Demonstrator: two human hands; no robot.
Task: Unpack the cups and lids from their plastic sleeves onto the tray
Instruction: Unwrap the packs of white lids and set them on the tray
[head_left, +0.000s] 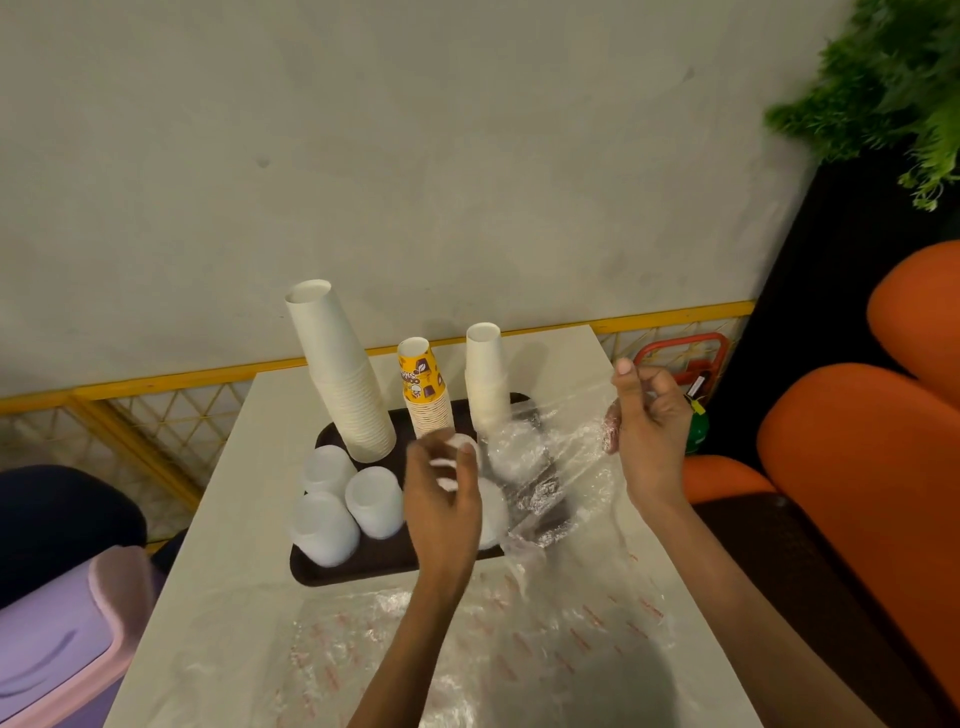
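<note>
We're looking down on the table (249, 519), and the dark tray (363, 566) sits at its middle. Along the tray's far side three cup stacks stand mouth down: tall white cups (345, 384) on the left, yellow cups (423, 395) in the centre, short white cups (485, 374) on the right. Near left on the tray, three lid stacks (374, 501) huddle together, touching.

Our left hand (441, 504) is over the tray's near middle, fingers curled round the top of a fourth lot of white lids (493, 514). It's blurred, so we can't tell how firm that grip is. The lower part of those lids shows just right of the hand, on the tray.

Our right hand (652, 431) is raised at the table's right edge, thumb up, fingers pinching the clear sleeve (550, 457). The sleeve stretches from that hand down across the tray's right end, crumpled and shiny, reaching the lids.

Nearer us, printed plastic (519, 649) with red marks lies flat on the table. Orange seats (857, 467) sit to the right, and a purple bin (67, 639) is at the near left.
</note>
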